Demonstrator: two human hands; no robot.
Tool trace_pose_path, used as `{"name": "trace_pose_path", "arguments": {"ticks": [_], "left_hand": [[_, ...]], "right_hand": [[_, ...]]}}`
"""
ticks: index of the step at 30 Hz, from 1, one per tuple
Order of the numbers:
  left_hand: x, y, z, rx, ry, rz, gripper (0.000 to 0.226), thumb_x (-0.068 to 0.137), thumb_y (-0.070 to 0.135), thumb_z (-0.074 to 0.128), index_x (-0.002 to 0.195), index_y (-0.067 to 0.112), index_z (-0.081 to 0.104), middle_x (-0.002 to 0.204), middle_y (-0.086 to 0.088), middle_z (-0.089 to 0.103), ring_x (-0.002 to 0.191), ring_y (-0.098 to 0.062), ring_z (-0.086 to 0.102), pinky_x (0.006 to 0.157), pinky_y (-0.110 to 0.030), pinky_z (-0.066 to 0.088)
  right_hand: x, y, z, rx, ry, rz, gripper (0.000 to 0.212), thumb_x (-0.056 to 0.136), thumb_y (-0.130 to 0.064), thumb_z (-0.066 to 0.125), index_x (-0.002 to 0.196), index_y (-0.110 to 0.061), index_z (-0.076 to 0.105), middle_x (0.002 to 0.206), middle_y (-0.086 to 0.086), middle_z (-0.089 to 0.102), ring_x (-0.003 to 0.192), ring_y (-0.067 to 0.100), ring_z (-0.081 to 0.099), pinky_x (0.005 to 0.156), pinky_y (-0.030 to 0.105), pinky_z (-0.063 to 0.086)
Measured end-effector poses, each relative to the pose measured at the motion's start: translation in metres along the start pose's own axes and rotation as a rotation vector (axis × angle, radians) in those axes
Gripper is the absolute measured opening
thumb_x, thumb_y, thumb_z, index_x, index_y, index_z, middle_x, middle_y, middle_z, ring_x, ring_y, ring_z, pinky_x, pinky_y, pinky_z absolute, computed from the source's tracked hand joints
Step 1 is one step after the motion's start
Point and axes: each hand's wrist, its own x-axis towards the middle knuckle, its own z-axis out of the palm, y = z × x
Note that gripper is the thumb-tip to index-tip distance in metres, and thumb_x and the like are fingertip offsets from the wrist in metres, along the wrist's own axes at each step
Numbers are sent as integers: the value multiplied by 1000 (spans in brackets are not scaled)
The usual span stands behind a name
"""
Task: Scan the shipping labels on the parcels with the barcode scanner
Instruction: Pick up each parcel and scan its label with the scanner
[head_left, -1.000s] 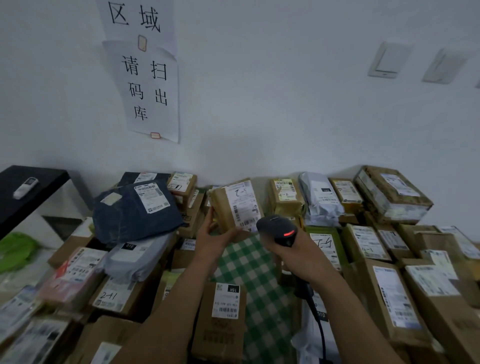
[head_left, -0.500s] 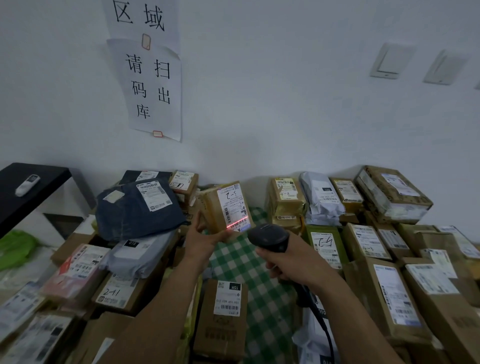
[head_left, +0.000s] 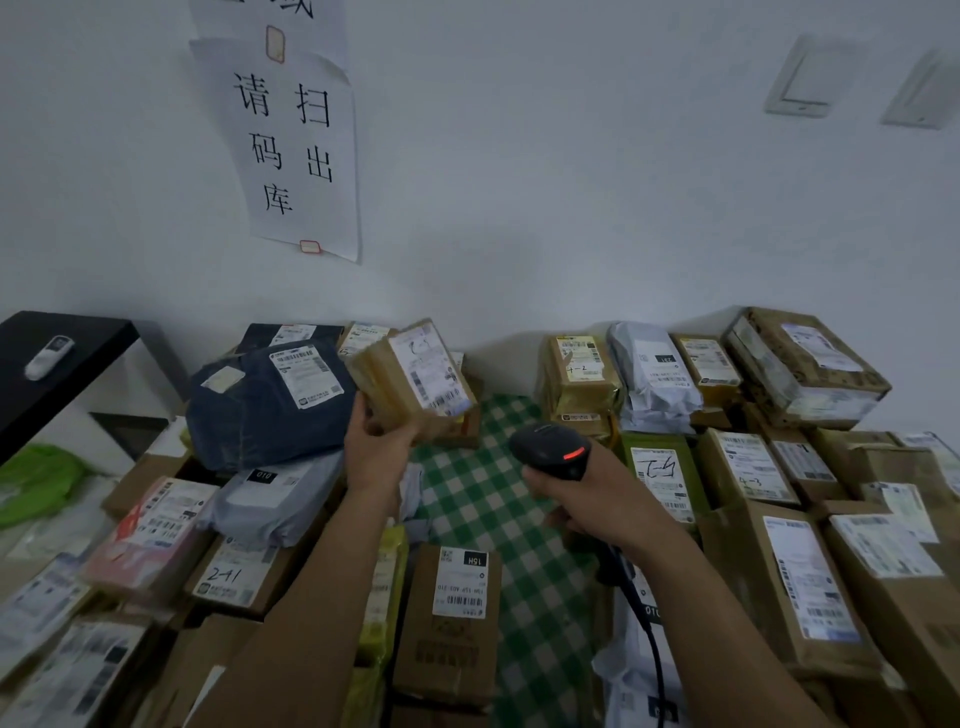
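Pointing up-left, scanner (head_left: 550, 449) in clenched right grip (head_left: 589, 501); left grip (head_left: 376, 460) clasps tilted parcel (head_left: 410, 379).

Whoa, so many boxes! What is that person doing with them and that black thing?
A person is scanning parcel labels. The left hand holds a small brown parcel up above the pile, its white label facing the camera. The right hand holds a black barcode scanner, a red light glowing on top, aimed roughly toward that parcel. Other labelled parcels lie all around a green checked cloth.
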Motion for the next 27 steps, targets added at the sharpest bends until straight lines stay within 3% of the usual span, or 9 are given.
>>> {"name": "trace_pose_path", "arguments": {"ticks": [4,6,8,10,12,15,19,24,27], "left_hand": [[20,21,-9,246,44,100,97,77,34,90,157,40,37,139,6,63,121,-13,61,106,-38,51],[27,15,-7,396,-20,57,107,73,36,92,160,38,30,147,4,57,127,-15,57,110,-37,48],[34,2,-3,549,-76,-15,111,73,39,92,162,34,25,153,1,52,135,-21,53,113,-37,43],[42,-17,1,704,-117,-56,120,65,55,91,162,38,22,152,-3,52,136,-26,52,114,-42,44],[53,-36,6,877,-141,-89,127,52,74,84,158,49,17,153,-8,50,137,-32,50,112,-50,45],[69,-62,17,1091,-208,-175,121,67,69,79,160,46,4,158,-21,31,140,-45,40,113,-53,39],[93,-101,30,1218,-277,-240,122,67,74,70,158,50,-7,162,-26,19,144,-52,29,115,-62,32],[110,-135,38,1247,-296,-286,111,78,67,73,160,36,5,163,-25,15,141,-48,37,110,-54,39],[111,-137,47,1260,-223,-257,90,88,55,71,157,33,17,154,-22,22,133,-46,41,104,-54,43]], "right_hand": [[18,11,-2,25,42,9,44,95,-33,75,135,-31,58,108,-6,71,72,3,71,51,11,48],[29,17,-1,33,26,26,45,95,-33,74,136,-31,57,113,-6,70,84,12,73,51,11,48],[41,20,1,2,2,44,43,95,-34,74,134,-34,57,110,-8,71,81,12,75,55,15,52],[57,26,4,-28,-15,65,41,93,-35,75,131,-36,58,107,-8,73,76,11,76,64,24,58],[70,32,6,-36,-16,88,34,93,-37,76,122,-39,58,103,-7,74,73,11,76,63,24,56],[90,42,10,-50,-26,118,26,93,-38,75,104,-46,53,100,-7,73,71,9,75,61,22,52],[111,55,15,-40,-55,167,27,93,-40,74,110,-47,54,101,-9,73,72,8,75,55,18,50],[128,70,15,-20,-58,201,27,94,-40,74,109,-48,54,100,-8,75,69,8,75,61,22,53],[132,78,11,-1,-42,214,34,93,-39,75,123,-39,58,104,-6,74,69,9,75,60,22,52]]}}
